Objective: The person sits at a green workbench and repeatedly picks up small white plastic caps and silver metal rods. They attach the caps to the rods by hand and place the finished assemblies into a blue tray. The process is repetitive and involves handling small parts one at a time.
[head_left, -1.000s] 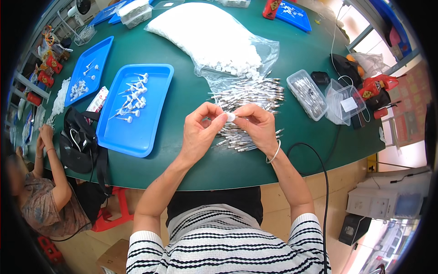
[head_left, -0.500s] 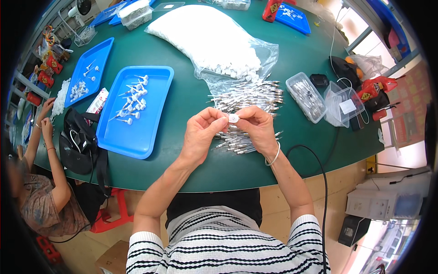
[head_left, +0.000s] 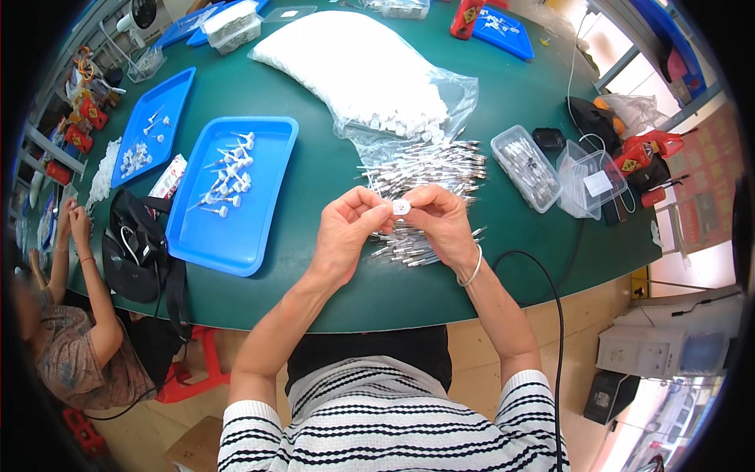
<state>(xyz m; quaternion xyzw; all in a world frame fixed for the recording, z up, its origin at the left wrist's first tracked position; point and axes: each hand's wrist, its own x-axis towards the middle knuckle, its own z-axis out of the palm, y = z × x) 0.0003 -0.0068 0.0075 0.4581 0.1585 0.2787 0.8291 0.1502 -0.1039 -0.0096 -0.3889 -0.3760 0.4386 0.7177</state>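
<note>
Both hands meet over the table edge on one small white cap.

The left hand (head_left: 346, 232) and the right hand (head_left: 442, 224) pinch the small white cap (head_left: 401, 207) between their fingertips, each grip closed tight on it, just above the pile of metal pins (head_left: 425, 173) on the green table (head_left: 314, 157). To do this well, I think the cap should be kept straight and pushed with even pressure, so it does not slip or sit crooked. Both wrists bend inward, forearms come up from the lower edge, thumbs face each other. Finished pieces lie in the blue tray (head_left: 259, 236) to the left; a bag of white caps (head_left: 362, 71) lies further behind.
</note>
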